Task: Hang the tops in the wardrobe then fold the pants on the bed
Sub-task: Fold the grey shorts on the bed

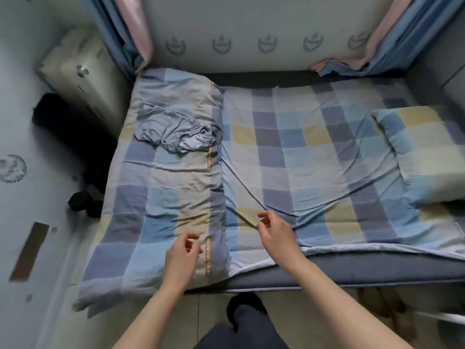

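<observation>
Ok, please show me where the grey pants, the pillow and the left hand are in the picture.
grey pants (173, 133): head view, on the crumpled middle of the fabric.
pillow (422, 152): head view, on its checked top face.
left hand (182, 255): head view, on the back of the hand.

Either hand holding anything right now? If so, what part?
Nothing. Left hand and right hand hover over the bed, fingers loosely curled, empty.

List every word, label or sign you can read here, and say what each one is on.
None can be read for certain.
Orange lettering on the folded quilt's band, near the left hand: too blurred to read.
The same lettering further up the band, by the grey pants: too small to read.
Crest emblems on the far wall: signs only, no legible words.
Crest emblem on the left wall: blurred, no legible words.
</observation>
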`<state>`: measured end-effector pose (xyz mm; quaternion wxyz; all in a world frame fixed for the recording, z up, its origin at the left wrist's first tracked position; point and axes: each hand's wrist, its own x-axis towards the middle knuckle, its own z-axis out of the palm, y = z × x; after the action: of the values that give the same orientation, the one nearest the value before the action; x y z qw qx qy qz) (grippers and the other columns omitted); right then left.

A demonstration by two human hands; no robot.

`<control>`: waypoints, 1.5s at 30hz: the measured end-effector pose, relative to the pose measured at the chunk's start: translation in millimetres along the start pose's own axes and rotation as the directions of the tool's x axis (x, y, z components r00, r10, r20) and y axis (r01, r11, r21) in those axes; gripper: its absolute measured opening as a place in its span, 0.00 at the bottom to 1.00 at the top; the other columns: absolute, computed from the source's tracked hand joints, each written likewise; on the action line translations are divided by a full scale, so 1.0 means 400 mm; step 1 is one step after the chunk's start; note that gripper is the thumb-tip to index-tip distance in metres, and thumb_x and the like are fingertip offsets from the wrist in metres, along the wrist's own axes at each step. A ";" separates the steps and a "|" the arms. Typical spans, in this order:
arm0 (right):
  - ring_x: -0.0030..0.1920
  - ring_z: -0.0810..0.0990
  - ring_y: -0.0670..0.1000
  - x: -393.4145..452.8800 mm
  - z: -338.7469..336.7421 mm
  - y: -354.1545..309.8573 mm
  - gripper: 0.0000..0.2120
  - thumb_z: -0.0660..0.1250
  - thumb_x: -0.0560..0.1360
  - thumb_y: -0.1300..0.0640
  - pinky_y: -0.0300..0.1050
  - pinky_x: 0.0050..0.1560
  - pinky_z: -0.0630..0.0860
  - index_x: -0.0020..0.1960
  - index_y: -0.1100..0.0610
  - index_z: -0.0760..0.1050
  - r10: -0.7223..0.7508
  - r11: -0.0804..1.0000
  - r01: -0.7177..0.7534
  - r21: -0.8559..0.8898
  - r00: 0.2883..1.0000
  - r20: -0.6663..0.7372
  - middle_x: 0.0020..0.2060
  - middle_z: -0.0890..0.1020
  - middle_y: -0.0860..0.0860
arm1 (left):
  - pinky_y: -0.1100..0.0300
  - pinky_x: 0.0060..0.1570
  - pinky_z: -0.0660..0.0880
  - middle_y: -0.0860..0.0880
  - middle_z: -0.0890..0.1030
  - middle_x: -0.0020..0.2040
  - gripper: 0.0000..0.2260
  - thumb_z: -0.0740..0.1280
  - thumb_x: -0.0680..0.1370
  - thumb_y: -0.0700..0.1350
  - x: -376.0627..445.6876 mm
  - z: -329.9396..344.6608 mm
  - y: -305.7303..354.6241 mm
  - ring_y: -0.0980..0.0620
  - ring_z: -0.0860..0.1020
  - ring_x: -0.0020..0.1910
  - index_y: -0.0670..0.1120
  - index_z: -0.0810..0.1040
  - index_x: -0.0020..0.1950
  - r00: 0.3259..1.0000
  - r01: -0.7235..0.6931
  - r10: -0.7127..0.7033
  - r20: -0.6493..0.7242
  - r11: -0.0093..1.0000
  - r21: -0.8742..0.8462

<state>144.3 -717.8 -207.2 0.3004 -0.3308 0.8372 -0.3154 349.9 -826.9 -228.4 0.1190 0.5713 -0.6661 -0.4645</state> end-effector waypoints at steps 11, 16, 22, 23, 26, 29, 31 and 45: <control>0.42 0.76 0.49 0.536 0.073 -0.097 0.10 0.59 0.78 0.55 0.44 0.40 0.67 0.58 0.54 0.73 -0.025 0.995 0.036 -0.092 0.993 0.114 0.42 0.79 0.48 | 0.49 0.46 0.77 0.49 0.81 0.40 0.04 0.63 0.79 0.44 0.514 0.013 0.066 0.44 0.79 0.44 0.48 0.77 0.51 0.998 0.046 -0.041 -0.043 0.992 0.121; 0.45 0.76 0.51 0.857 0.247 -0.065 0.10 0.60 0.78 0.56 0.43 0.42 0.68 0.57 0.55 0.75 -0.022 0.995 0.032 -0.090 0.993 0.113 0.46 0.80 0.51 | 0.51 0.48 0.74 0.49 0.80 0.46 0.05 0.62 0.79 0.44 0.868 0.062 -0.020 0.43 0.77 0.48 0.48 0.75 0.53 0.998 0.020 -0.005 -0.061 0.971 0.237; 0.57 0.77 0.58 1.207 0.466 0.011 0.12 0.61 0.78 0.57 0.45 0.54 0.70 0.58 0.60 0.76 0.006 0.992 0.008 -0.124 0.994 0.113 0.55 0.81 0.57 | 0.50 0.60 0.71 0.43 0.76 0.61 0.11 0.61 0.79 0.43 1.253 0.142 -0.153 0.42 0.74 0.60 0.44 0.75 0.61 0.999 -0.007 0.025 -0.047 0.937 0.350; 0.58 0.77 0.58 1.250 0.489 0.019 0.12 0.61 0.78 0.57 0.46 0.56 0.70 0.58 0.60 0.76 0.012 0.992 0.002 -0.125 0.993 0.116 0.56 0.81 0.58 | 0.50 0.63 0.70 0.42 0.75 0.63 0.13 0.61 0.79 0.43 1.301 0.151 -0.166 0.42 0.73 0.62 0.43 0.74 0.63 0.999 -0.018 0.034 -0.034 0.923 0.384; 0.60 0.76 0.58 1.391 0.580 0.052 0.14 0.63 0.78 0.55 0.49 0.61 0.71 0.61 0.62 0.75 0.030 0.994 -0.011 -0.109 0.984 0.178 0.58 0.80 0.58 | 0.48 0.65 0.67 0.41 0.70 0.67 0.17 0.61 0.79 0.45 1.447 0.179 -0.220 0.39 0.68 0.66 0.44 0.69 0.68 0.997 -0.073 0.070 0.027 0.822 0.565; 0.58 0.77 0.58 1.507 0.656 0.079 0.17 0.64 0.78 0.53 0.53 0.61 0.73 0.63 0.61 0.73 0.026 0.999 -0.015 -0.052 0.975 0.223 0.57 0.80 0.58 | 0.46 0.67 0.64 0.44 0.61 0.76 0.22 0.61 0.78 0.43 1.562 0.193 -0.259 0.40 0.61 0.72 0.47 0.64 0.72 0.981 -0.186 0.157 0.117 0.562 0.806; 0.57 0.78 0.57 1.566 0.697 0.086 0.18 0.65 0.77 0.52 0.54 0.59 0.75 0.65 0.59 0.72 0.012 0.999 -0.019 0.028 0.973 0.229 0.58 0.79 0.56 | 0.45 0.70 0.60 0.44 0.52 0.80 0.26 0.61 0.78 0.42 1.626 0.194 -0.271 0.40 0.55 0.76 0.50 0.60 0.75 0.981 -0.176 0.153 0.116 0.477 0.861; 0.54 0.81 0.49 1.635 0.817 0.139 0.11 0.71 0.72 0.56 0.48 0.61 0.75 0.54 0.54 0.83 -0.087 0.986 0.084 0.141 0.996 0.011 0.50 0.85 0.50 | 0.53 0.55 0.73 0.39 0.83 0.52 0.09 0.71 0.75 0.46 1.732 0.234 -0.326 0.39 0.79 0.55 0.42 0.85 0.51 0.971 -0.074 0.167 -0.169 0.888 0.454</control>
<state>-36.3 -1279.4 -643.1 0.3161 -0.3472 0.7954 -0.3833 149.3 -1374.6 -635.2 0.0819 0.5850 -0.7731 -0.2310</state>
